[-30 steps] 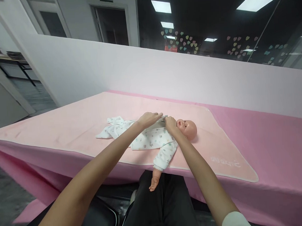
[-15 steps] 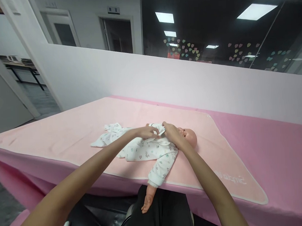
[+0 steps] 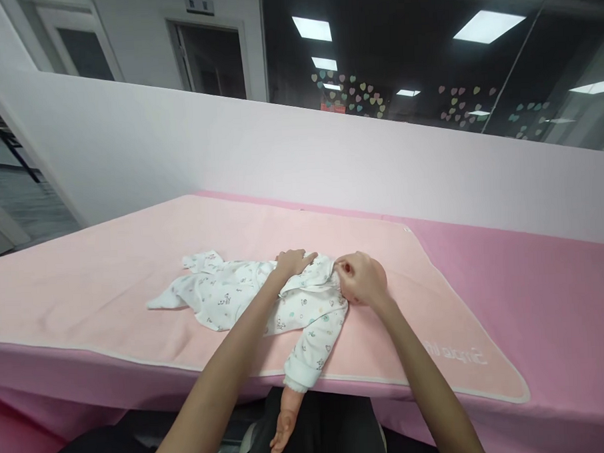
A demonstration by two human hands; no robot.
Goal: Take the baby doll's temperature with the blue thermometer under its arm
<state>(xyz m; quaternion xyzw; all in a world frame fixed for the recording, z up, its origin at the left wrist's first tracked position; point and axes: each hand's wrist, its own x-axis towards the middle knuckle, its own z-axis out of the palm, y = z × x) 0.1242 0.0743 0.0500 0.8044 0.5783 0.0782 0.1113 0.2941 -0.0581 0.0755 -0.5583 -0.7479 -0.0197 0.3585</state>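
printed baby garment (image 3: 225, 293) – spread on pink mat (image 3: 108, 275) over the surface | left hand (image 3: 292, 261) – flat, fingers loosely open, pressing the garment's chest | doll (image 3: 290, 414) – lies in the garment, arm hanging off the edge | right hand (image 3: 360, 279) – pinched closed on the collar, covering the doll's head

Under the hands, the doll's suit (image 3: 265, 298) is soft, matt printed cloth. The doll's hand (image 3: 284, 435) looks like smooth plastic. The pink mat (image 3: 133, 260) is matt fabric.

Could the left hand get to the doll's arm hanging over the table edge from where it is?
Probably yes: the left hand rests on the doll's romper, and nothing lies between it and the dangling doll arm.
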